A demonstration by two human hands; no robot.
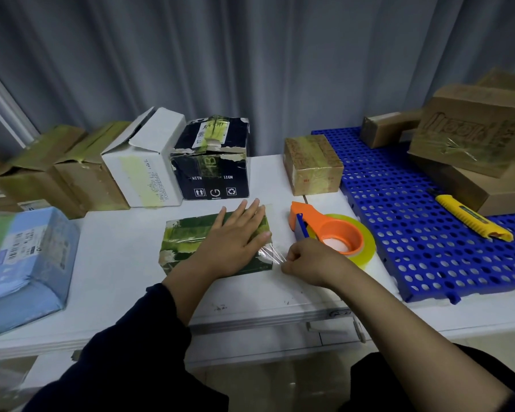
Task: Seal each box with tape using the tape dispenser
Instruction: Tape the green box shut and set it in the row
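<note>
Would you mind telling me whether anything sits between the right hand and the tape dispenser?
Nothing visible does. The right hand pinches clear tape beside the green box, and the tape dispenser lies on the table right behind it.

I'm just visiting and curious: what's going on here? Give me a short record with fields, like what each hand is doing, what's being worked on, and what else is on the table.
Activity: taping a box shut
Box in work: green box, lying flat on the white table
Left hand: open, palm pressed flat on the box
Right hand: pinching a strip of clear tape at the box's right end
Tape dispenser: orange, resting on the table beside the box, not held
Back row: several boxes, including a black box
Right side: blue perforated mat with a yellow utility knife
</note>
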